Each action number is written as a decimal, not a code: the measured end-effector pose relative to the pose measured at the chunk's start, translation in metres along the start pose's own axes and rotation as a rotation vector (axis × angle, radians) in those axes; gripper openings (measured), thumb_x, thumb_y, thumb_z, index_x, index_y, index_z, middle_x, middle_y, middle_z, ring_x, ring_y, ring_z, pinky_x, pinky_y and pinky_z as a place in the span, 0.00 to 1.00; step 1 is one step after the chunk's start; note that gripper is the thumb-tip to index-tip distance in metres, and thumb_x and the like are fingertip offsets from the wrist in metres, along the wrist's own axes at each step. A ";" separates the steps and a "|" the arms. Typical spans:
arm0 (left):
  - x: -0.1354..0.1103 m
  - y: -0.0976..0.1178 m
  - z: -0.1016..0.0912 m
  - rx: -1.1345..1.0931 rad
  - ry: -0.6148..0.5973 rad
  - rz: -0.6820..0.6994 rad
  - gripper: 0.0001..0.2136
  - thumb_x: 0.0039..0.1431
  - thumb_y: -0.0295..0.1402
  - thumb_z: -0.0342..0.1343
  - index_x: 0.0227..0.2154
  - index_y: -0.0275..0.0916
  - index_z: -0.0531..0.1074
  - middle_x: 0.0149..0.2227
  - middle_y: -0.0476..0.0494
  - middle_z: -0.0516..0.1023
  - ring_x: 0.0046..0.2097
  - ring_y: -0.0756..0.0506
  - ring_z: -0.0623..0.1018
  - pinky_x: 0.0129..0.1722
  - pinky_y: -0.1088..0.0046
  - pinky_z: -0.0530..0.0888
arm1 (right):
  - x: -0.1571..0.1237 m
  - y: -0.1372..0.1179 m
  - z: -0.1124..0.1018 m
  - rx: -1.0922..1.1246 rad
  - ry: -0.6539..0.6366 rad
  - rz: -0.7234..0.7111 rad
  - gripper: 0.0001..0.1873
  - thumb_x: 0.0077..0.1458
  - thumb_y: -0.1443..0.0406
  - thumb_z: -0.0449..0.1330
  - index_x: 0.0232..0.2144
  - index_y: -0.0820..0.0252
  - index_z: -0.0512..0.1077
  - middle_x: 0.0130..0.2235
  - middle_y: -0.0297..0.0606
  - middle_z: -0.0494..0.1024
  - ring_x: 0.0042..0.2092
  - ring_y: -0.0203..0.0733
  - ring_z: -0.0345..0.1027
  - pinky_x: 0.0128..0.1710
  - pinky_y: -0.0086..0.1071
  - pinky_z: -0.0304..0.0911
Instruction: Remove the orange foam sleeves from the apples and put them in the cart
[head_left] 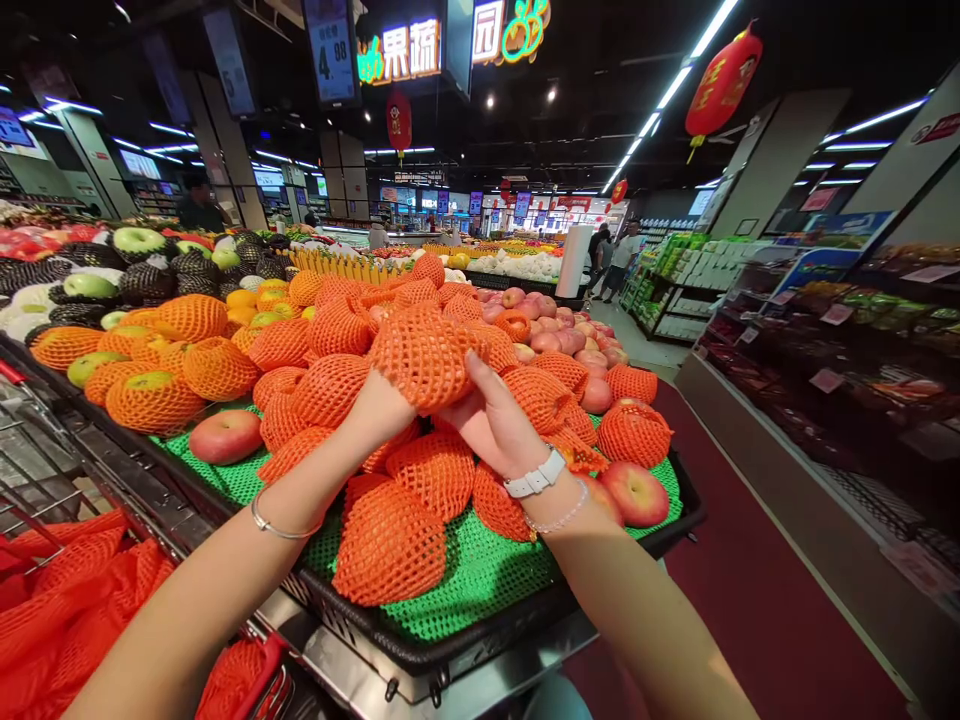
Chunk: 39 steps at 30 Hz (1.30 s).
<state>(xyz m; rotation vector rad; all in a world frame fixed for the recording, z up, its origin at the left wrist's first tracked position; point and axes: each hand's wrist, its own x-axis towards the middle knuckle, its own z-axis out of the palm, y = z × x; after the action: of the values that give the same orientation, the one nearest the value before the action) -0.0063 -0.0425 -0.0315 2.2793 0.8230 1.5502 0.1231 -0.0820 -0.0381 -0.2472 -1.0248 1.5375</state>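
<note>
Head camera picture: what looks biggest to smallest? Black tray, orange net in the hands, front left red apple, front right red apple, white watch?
Black tray
Orange net
Front left red apple and front right red apple: too alike to rank
White watch

A supermarket is showing here: price signs [330, 52] are hanging over heaped fruit [334, 387], and packaged goods [706, 264] are lining an aisle [739, 540].
</note>
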 end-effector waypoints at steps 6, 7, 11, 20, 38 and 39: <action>0.000 0.017 -0.023 0.017 -0.355 -0.058 0.19 0.52 0.45 0.57 0.43 0.40 0.74 0.40 0.42 0.80 0.49 0.39 0.77 0.55 0.57 0.72 | 0.005 -0.010 -0.005 -0.034 0.165 -0.154 0.23 0.50 0.58 0.62 0.49 0.53 0.68 0.53 0.36 0.74 0.58 0.42 0.63 0.58 0.44 0.62; 0.000 0.019 -0.031 0.018 -0.395 -0.064 0.18 0.50 0.44 0.59 0.42 0.40 0.75 0.39 0.43 0.80 0.47 0.39 0.78 0.52 0.58 0.74 | 0.005 -0.013 -0.005 -0.047 0.184 -0.172 0.23 0.51 0.56 0.60 0.50 0.53 0.67 0.54 0.36 0.73 0.59 0.42 0.63 0.59 0.45 0.61; 0.005 0.021 -0.054 -0.195 -0.336 -0.171 0.16 0.52 0.46 0.58 0.34 0.38 0.77 0.34 0.40 0.81 0.40 0.40 0.80 0.43 0.59 0.79 | 0.007 -0.023 -0.007 -0.079 0.249 -0.243 0.22 0.55 0.50 0.53 0.48 0.53 0.68 0.56 0.36 0.72 0.60 0.43 0.61 0.59 0.47 0.59; 0.006 0.004 -0.007 -0.338 -0.190 -0.212 0.41 0.45 0.53 0.62 0.57 0.36 0.56 0.62 0.30 0.61 0.63 0.34 0.62 0.63 0.49 0.60 | 0.007 -0.006 -0.006 -0.150 0.234 -0.210 0.29 0.51 0.54 0.60 0.54 0.52 0.62 0.58 0.37 0.69 0.58 0.42 0.64 0.60 0.45 0.60; -0.008 0.016 0.011 -0.095 -0.052 0.004 0.45 0.37 0.36 0.70 0.59 0.38 0.52 0.62 0.32 0.59 0.63 0.35 0.62 0.65 0.52 0.57 | 0.003 -0.001 -0.010 -0.431 0.379 -0.549 0.18 0.55 0.51 0.55 0.45 0.49 0.70 0.54 0.32 0.70 0.60 0.40 0.61 0.64 0.43 0.50; -0.009 0.017 0.012 -0.080 -0.077 0.012 0.45 0.38 0.35 0.69 0.59 0.37 0.53 0.62 0.31 0.59 0.63 0.35 0.62 0.64 0.52 0.58 | 0.002 -0.003 -0.010 -0.453 0.384 -0.590 0.17 0.56 0.51 0.54 0.45 0.48 0.70 0.53 0.32 0.71 0.59 0.40 0.61 0.64 0.43 0.50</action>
<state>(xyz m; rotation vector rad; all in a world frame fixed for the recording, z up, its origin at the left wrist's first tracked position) 0.0070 -0.0601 -0.0343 2.2754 0.7155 1.4639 0.1312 -0.0760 -0.0405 -0.4846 -1.0071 0.6822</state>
